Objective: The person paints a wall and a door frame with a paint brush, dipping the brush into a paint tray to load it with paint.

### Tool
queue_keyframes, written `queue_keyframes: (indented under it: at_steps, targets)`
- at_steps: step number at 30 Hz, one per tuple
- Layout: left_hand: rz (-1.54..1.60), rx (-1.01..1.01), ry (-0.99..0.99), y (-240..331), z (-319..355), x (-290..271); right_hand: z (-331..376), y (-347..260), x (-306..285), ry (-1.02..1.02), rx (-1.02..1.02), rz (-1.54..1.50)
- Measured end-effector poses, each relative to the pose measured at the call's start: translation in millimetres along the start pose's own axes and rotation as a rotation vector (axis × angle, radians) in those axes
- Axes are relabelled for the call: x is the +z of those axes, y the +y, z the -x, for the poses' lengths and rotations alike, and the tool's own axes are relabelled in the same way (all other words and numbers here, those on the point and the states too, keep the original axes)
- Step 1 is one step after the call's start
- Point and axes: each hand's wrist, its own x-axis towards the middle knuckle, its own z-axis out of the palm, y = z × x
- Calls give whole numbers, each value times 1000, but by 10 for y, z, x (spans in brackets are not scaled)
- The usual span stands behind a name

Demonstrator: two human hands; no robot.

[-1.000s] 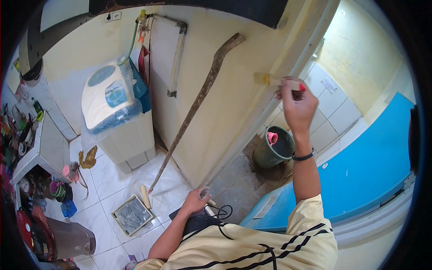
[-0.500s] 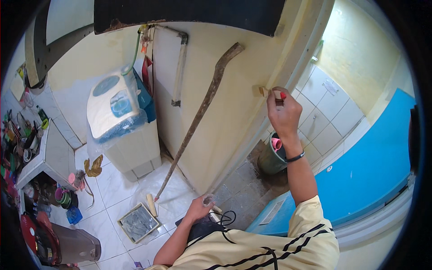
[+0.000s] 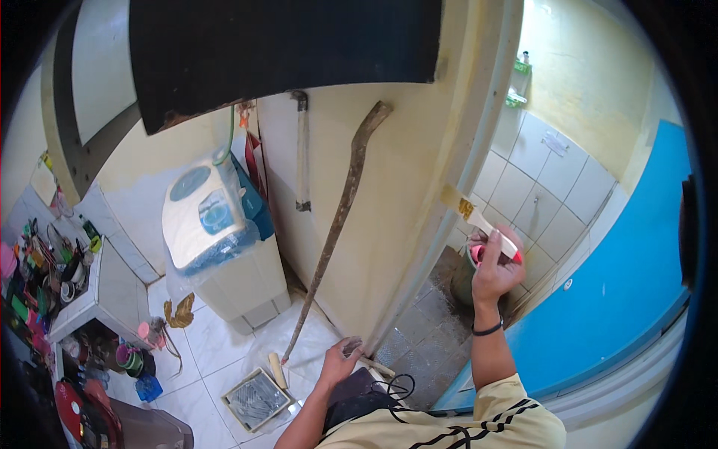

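Observation:
My right hand is closed on a paintbrush with a white, red-ended handle. The yellowed bristles point up and left, at the edge of the cream wall by the doorway. Low in front of my body, my left hand is curled around something greyish that I cannot make out. A long wooden stick leans against the wall. Its lower end stands near a paint roller beside a grey-smeared paint tray on the floor.
A plastic-wrapped washing machine stands left of the wall. At the far left are a cluttered tiled counter and a grey bin. Past the doorway are a dark bucket and a blue door. A black panel hangs overhead.
My right hand has turned and drawn down, so the brush now shows along its length. The view has tilted upward and shifted. My left hand stays low and curled.

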Motion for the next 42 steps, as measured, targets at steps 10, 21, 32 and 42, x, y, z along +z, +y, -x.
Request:
queue_keyframes:
  at_steps: [10,21,32,42]
  targets:
    - [-142,382,256,1196,-748,-558,16,29,-266,69,114,-92]
    - [-247,747,619,2301,-1787,-706,-366,29,-124,-18,228,-293]
    - [-251,932,685,2617,-2402,-490,-527,130,279,33,-71,-181]
    - [-348,1016,803,2597,-2533,-409,-718,330,416,-83,-476,107]
